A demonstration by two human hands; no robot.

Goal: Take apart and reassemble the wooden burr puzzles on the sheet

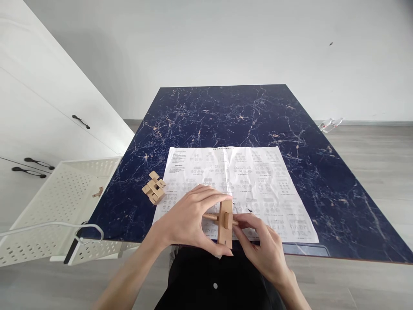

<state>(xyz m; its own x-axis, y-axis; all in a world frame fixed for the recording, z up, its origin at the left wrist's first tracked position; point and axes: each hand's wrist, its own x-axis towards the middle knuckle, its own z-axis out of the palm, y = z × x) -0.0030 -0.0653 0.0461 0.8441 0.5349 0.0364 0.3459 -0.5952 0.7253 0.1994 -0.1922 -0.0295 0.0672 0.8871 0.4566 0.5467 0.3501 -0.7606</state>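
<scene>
My left hand [193,219] grips a wooden puzzle block [225,239] by its two ends, thumb at the near end and fingers at the far end. Through the block runs a thin wooden rod, and a small rounded wooden piece sits against its face. My right hand [263,243] pinches the rod's right end between thumb and fingers. Both hands are over the near edge of a printed instruction sheet [251,172]. Left of the sheet lies a cluster of interlocked wooden puzzle pieces [155,188].
A dark blue marble-patterned table [226,116] carries the sheet. At the left stands a white perforated basket [58,193] with a small wooden piece [98,192] in it, beside white cabinets [54,73]. A white cable [58,224] crosses the table's left corner.
</scene>
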